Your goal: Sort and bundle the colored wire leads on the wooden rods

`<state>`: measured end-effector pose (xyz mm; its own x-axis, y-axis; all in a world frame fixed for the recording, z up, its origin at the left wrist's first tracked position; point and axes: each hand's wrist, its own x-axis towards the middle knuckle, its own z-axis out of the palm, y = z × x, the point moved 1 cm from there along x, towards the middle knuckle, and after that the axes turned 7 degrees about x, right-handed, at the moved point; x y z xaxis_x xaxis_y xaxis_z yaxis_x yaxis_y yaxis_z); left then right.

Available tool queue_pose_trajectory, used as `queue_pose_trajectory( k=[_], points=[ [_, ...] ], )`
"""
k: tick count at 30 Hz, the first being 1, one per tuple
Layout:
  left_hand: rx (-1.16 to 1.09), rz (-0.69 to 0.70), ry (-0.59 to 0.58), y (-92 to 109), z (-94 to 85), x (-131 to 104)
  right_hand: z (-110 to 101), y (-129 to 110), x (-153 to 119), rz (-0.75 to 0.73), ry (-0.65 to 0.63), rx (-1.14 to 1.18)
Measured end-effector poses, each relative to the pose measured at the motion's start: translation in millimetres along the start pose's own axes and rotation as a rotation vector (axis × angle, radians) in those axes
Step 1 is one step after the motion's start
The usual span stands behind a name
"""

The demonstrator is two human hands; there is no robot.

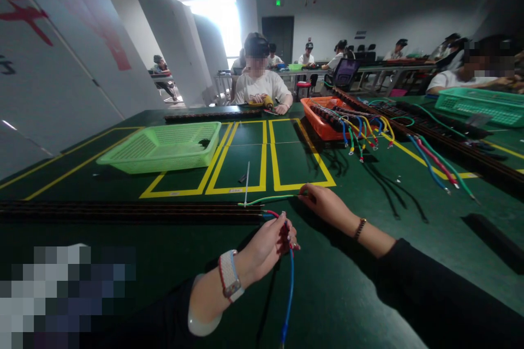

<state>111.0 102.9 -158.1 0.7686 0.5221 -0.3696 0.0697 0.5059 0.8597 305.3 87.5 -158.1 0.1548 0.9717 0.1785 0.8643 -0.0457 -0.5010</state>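
My left hand is closed around a red wire and a blue wire, whose free end hangs toward me over the table. To its right, my right hand pinches the far end of a green-yellow wire; its fingertips hide that end. These wires come from the right end of long black strips lying along the table at left. Around the green-yellow wire near the strips' end sits a white cable tie, its tail sticking upward.
A light green basket stands beyond the strips. An orange basket at back right holds dark strips with several colored, lugged wires. Farther right lie more strips and a teal basket. A person sits opposite with a yellow-black tool.
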Motion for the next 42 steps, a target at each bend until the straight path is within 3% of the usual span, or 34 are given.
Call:
queue_pose_trajectory(
  k=[5, 10, 17, 22, 27, 34, 39, 42],
  points=[
    [-0.079, -0.006, 0.008, 3, 1.7, -1, 5, 2, -3, 0.036, -0.006, -0.083],
    [-0.123, 0.012, -0.06, 3, 0.3, 2, -4, -6, -6, 0.023, -0.017, -0.232],
    [-0.175, 0.001, -0.039, -2, -2.6, 7, -31, -57, -32, -0.003, -0.102, -0.323],
    [-0.173, -0.03, -0.004, -4, -4.1, 9, -23, -87, -59, -0.027, -0.267, -0.394],
    [-0.145, -0.029, 0.002, -4, -4.7, 8, -12, -82, -64, 0.013, -0.354, -0.453],
    [-0.188, 0.009, -0.074, -4, -4.1, 7, -25, -70, -47, -0.031, -0.178, -0.446],
    [-0.128, 0.019, 0.054, -2, -4.4, 6, -20, -63, -38, 0.017, -0.124, -0.415],
    [-0.089, 0.035, 0.064, -2, -5.3, 7, -16, -60, -36, 0.034, -0.15, -0.392]
  ],
)
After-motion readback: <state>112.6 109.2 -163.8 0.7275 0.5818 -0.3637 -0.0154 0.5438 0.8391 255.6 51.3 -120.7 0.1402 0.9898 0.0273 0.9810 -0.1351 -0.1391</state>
